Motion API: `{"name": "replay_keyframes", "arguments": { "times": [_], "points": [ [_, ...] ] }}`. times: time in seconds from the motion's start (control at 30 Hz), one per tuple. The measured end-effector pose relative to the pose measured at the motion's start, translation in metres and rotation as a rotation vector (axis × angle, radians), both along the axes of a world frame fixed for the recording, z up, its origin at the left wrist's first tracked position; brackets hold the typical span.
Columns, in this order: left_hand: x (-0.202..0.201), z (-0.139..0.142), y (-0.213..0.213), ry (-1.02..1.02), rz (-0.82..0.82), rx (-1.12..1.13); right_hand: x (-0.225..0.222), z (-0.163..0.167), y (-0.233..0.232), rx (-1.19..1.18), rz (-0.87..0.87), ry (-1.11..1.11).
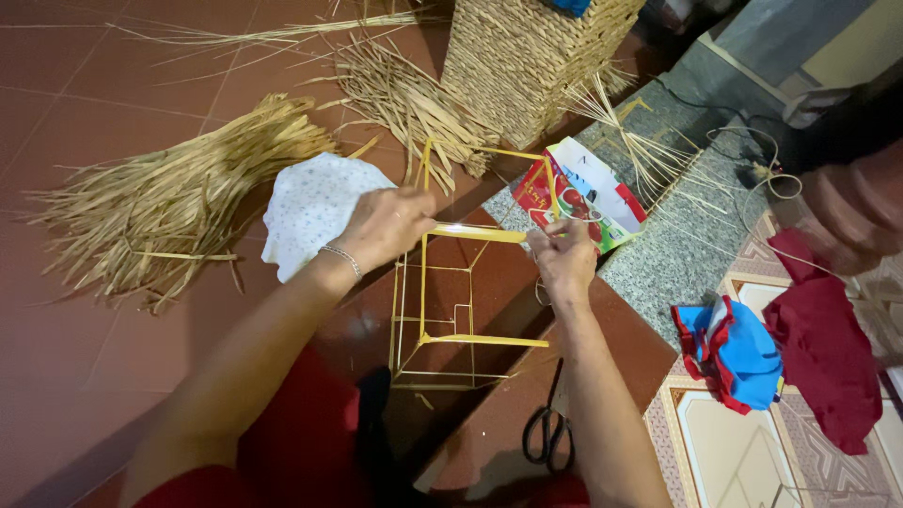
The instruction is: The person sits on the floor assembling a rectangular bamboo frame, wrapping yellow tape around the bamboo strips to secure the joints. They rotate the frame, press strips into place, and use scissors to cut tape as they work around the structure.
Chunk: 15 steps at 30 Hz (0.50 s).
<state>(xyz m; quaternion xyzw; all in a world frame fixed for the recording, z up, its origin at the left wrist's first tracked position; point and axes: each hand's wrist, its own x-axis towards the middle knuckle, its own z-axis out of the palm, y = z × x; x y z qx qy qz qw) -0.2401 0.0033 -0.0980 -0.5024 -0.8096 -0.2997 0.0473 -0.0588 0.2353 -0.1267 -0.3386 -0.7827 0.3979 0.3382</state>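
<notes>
While both hands work at its top edge, the yellow wire frame (451, 301), a box-shaped skeleton of thin rods, stands on the red-brown tiled floor (113, 85) at the middle of the view. The left hand (386, 226), a silver bracelet (340, 256) at its wrist, is closed on the frame's upper bar at the near-left corner. The right hand (562, 252) pinches the same bar's other end. Left of the frame lies a white cloth (306, 212), and beyond that a heap of dried straw (179, 198). Behind the frame stands a woven basket (527, 56); just right of the frame sits a red and white carton (588, 193). Black scissors (548, 431) lie below the frame's right side.
</notes>
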Motion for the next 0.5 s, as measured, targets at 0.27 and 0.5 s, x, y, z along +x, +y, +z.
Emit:
{"name": "replay_keyframes", "arguments": {
  "times": [0.27, 0.5],
  "points": [
    [0.001, -0.01, 0.013, 0.193, -0.112, -0.122, 0.008, 0.016, -0.012, 0.815, 0.021, -0.285],
    [0.008, -0.018, 0.047, 0.415, -0.063, -0.346, -0.006, 0.017, 0.002, 1.316, 0.242, -0.594]
  ]
}}
